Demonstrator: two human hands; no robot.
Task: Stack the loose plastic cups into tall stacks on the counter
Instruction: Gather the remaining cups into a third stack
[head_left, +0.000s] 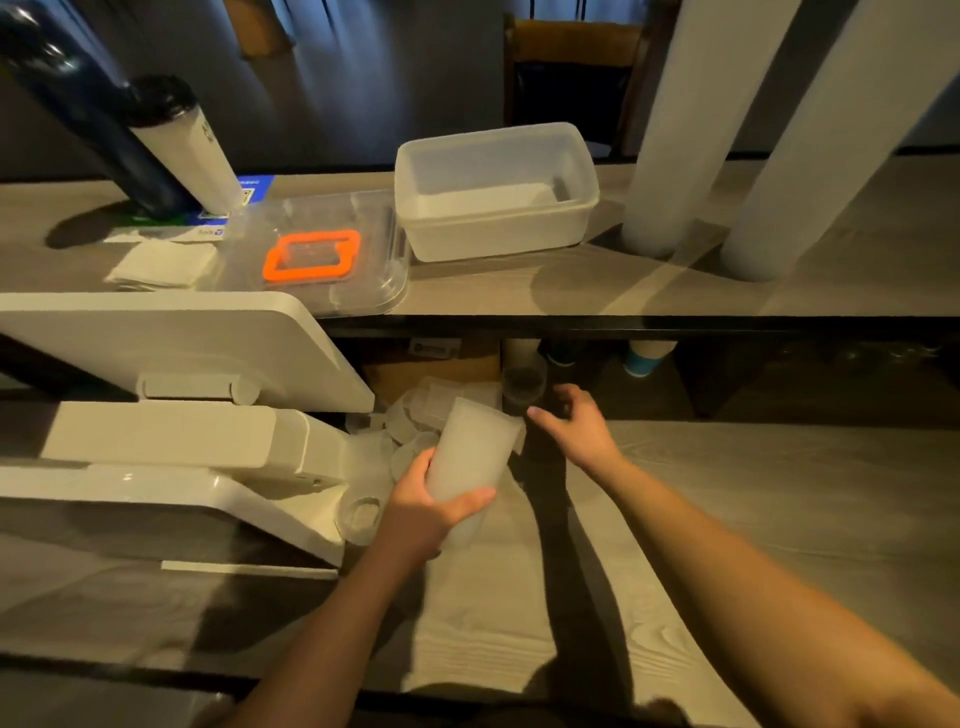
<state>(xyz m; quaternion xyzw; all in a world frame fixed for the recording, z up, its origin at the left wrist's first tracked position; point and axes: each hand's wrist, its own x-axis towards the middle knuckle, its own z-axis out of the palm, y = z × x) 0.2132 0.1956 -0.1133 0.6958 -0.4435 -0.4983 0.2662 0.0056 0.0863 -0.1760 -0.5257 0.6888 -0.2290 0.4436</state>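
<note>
The left hand (423, 512) is gripping a short stack of frosted cups (470, 452), fingers and thumb curled round its lower end, the stack tilting with its mouth pointing up and away; the right hand (579, 423) is hovering just beside the stack's rim, fingers spread and relaxed, holding nothing; loose cups (410, 415) are lying jumbled behind and left of the stack, under the shelf (571, 296), and one clear cup (359, 514) is lying by the left wrist on the desk (753, 493); a dark cup (523, 384) is standing just beyond the right fingers; on the shelf a tub (496, 195) is sitting beside a lid (311, 254) with an orange ring, and two tall white stacks (691, 124) are rising at the right; a white terminal (182, 374) is filling the left side.
</note>
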